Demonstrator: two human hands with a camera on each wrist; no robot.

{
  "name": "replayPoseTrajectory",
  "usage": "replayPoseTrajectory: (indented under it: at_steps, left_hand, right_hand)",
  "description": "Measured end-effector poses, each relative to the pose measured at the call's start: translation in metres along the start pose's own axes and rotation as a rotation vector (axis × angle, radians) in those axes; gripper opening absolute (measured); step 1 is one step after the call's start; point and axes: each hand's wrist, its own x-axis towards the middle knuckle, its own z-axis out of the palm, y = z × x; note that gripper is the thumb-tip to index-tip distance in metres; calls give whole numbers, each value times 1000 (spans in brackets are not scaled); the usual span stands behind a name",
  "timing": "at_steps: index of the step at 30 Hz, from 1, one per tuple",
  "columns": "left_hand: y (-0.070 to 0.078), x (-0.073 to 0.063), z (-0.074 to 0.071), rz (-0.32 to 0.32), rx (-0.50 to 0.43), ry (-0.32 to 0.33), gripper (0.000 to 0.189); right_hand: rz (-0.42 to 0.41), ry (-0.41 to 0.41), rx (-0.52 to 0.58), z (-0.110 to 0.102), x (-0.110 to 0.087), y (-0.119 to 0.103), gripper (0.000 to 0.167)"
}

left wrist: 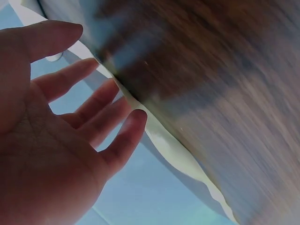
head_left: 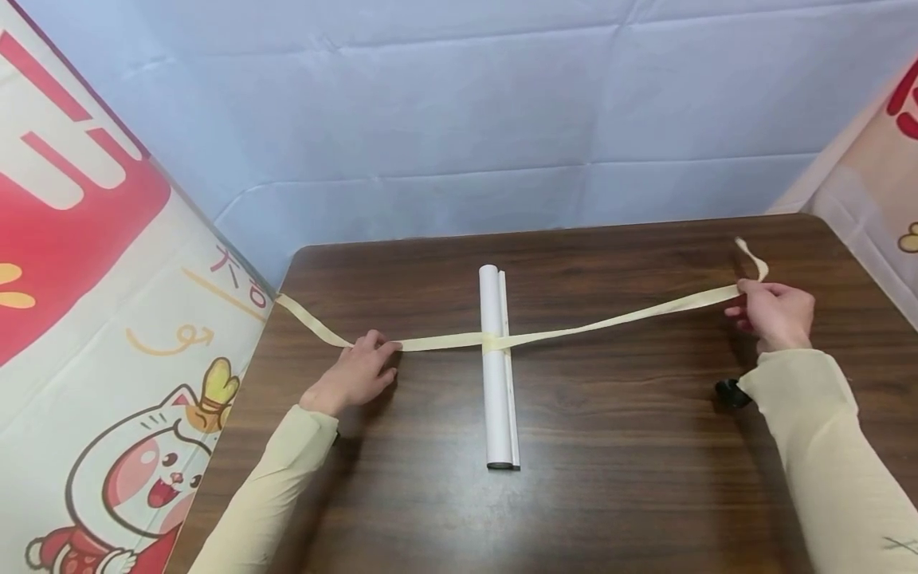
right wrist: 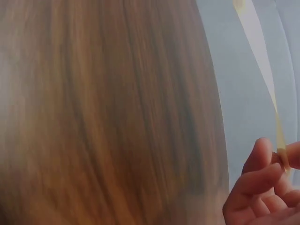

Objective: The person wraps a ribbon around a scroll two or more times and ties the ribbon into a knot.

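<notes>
A pale yellow ribbon point(head_left: 441, 342) stretches across the table and passes round the middle of a white paper roll point(head_left: 493, 406), which lies lengthwise. My left hand point(head_left: 358, 368) is over the ribbon's left part, fingertips touching it. In the left wrist view, the fingers point(left wrist: 129, 136) are spread and loosely bent along the ribbon point(left wrist: 164, 145), thumb apart. To the right, my right hand point(head_left: 778, 315) pinches the ribbon between thumb and fingers, raised above the table. A loose tail curls beyond that hand. The right wrist view shows the ribbon point(right wrist: 262, 56) twisting down into the pinch.
The brown wooden table point(head_left: 610, 478) has its back edge near a pale cloth backdrop point(head_left: 459, 104). A printed cartoon banner point(head_left: 143, 470) hangs at the left, another banner point(head_left: 889, 175) at the right. A small black object point(head_left: 731, 394) shows beside the right wrist.
</notes>
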Motion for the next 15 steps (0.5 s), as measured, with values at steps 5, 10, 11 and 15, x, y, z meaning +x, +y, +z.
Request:
replayPoseTrajectory:
  at_steps: [5, 10, 11, 15]
  left_hand:
    - [-9, -2, 1, -21, 16, 17, 42]
    - [-19, -7, -1, -54, 24, 20, 42]
    - [-21, -9, -2, -62, 29, 16, 42]
    - [-29, -16, -6, -97, 43, 1, 41]
  right_hand:
    - [-8, -26, 12, -16, 4, -1, 26]
    - [-31, -24, -107, -28, 6, -3, 29]
    - [-33, -19, -139, -30, 7, -2, 29]
    - [-42, -2, -318, -37, 8, -1, 32]
